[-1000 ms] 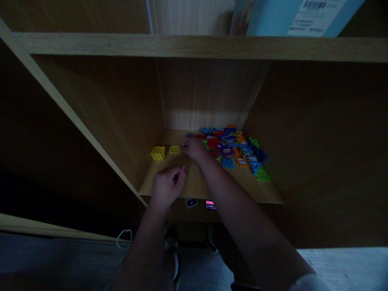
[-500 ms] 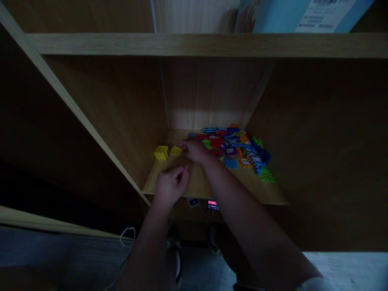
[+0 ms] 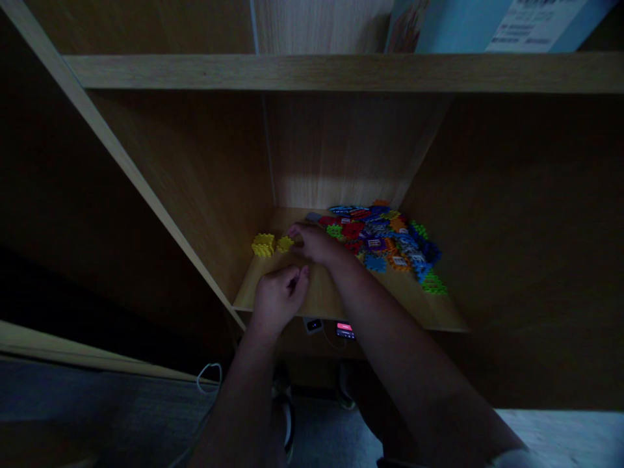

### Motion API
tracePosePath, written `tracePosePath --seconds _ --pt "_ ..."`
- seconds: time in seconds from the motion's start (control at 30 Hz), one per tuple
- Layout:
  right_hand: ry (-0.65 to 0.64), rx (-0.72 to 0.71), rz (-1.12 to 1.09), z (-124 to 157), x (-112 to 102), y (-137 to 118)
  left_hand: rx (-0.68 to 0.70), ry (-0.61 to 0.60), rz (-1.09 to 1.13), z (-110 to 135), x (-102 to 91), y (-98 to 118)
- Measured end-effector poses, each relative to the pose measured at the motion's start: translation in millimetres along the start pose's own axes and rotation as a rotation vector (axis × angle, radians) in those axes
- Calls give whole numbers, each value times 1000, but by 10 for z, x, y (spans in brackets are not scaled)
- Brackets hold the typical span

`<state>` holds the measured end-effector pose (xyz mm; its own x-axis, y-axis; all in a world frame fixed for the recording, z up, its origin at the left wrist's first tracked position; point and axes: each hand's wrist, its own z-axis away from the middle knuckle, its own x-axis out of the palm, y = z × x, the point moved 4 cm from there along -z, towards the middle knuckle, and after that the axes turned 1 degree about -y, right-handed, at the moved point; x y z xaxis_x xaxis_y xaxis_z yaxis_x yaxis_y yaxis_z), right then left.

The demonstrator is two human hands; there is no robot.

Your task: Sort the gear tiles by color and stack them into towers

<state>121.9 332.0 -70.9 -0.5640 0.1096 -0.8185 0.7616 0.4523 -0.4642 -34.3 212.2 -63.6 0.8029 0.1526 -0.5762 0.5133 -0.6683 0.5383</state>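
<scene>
My right hand reaches over a low wooden shelf, its fingertips at a single yellow interlocking plastic tile. A small stack of yellow tiles stands just left of that tile, nearly touching it. My left hand hangs nearer the shelf's front edge with its fingers curled together. Whether it holds anything is hidden. To the right lies a loose pile of red, blue, green and orange tiles.
A wooden shelf board crosses above, with a blue box bearing a white label on it. Side walls enclose the compartment. Below its front edge are a small device, a pink-lit phone and a white cable.
The single yellow tile and the yellow stack now sit closer together, and my right hand has shifted left toward them. The whole view has drifted slightly, and the shelf appears further right.
</scene>
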Motion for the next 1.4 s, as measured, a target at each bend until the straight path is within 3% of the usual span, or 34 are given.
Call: tracePosePath --seconds 0.33,0.5,0.7,0.87,1.0,1.13,1.4 --pt "-9 -31 -9 -9 38 -22 1 -2 24 -5 -7 9" --pt "4 20 90 -16 6 2 -8 -2 21 0 -11 19" --pt "202 165 55 -1 -143 -21 -1 -13 26 -11 -10 28" --pt "385 105 -190 -42 -114 -218 15 5 30 -7 11 12" --pt "344 30 -244 -135 78 -365 40 25 54 -6 -3 34" --pt "277 -41 -153 -198 215 -483 54 31 78 -18 -24 62" --pt "268 -54 -22 -152 187 -568 46 33 70 -3 -16 46"
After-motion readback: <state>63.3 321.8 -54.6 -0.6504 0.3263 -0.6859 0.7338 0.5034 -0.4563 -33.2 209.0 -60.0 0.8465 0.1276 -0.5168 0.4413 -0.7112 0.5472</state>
